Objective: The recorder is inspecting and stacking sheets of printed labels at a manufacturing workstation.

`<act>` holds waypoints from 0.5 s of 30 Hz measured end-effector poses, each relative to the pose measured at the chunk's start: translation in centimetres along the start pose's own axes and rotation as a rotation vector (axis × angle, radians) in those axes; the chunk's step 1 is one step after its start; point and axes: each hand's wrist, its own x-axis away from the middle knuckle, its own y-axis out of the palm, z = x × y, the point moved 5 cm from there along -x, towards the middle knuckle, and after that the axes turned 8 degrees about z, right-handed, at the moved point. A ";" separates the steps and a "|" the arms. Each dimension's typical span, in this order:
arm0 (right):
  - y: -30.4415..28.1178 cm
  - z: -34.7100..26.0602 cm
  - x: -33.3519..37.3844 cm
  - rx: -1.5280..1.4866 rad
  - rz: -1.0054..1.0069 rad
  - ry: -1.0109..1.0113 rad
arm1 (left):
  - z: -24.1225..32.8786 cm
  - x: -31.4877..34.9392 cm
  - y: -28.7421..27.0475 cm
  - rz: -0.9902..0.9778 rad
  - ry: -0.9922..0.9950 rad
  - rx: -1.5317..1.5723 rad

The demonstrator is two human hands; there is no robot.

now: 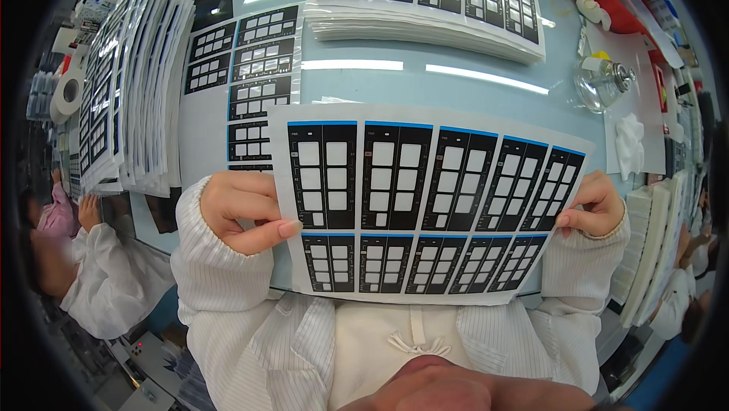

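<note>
From the head view, both hands hold up one white printed sheet of black rectangular panel labels with pale windows (425, 206), raised over the near edge of the pale blue glossy surface (425, 80). The left hand (243, 210) is clenched on the sheet's left edge, thumb across the front and fingers curled behind. The right hand (596, 206) pinches the right edge the same way. The sheet spans the gap between the two grips and bows slightly.

To hold it well, I judge both grips should stay on the white margins, clear of the black panels, with even tension so the sheet lies flat and does not crease.

Beyond the left grip, loose sheets of the same labels (254, 69) lie flat, and further left a fanned stack of such sheets (129, 84) stands beside a roll of white tape (68, 92). Straight ahead lies a thick flat stack of label sheets (433, 1). Beyond the right grip sit a clear glass dispenser bottle (600, 80) and a crumpled white cloth (629, 145). A co-worker's white sleeve (114, 274) shows at the far left.
</note>
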 end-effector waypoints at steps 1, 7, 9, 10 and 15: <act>0.0 0.1 0.0 -0.001 -0.002 -0.002 | 0.1 0.1 0.0 -0.002 0.011 -0.007; 0.2 -0.2 -0.2 0.010 -0.008 -0.020 | 0.0 0.3 -0.3 -0.065 -0.009 -0.045; 0.2 -0.3 -0.2 -0.016 0.014 -0.034 | 0.1 0.2 -0.2 -0.053 -0.015 -0.035; 0.2 -0.3 -0.2 -0.016 0.018 -0.032 | 0.1 0.1 -0.1 -0.038 -0.023 -0.026; 0.2 -0.5 -0.1 -0.005 0.019 0.027 | 0.3 -0.1 -0.1 -0.049 0.002 -0.027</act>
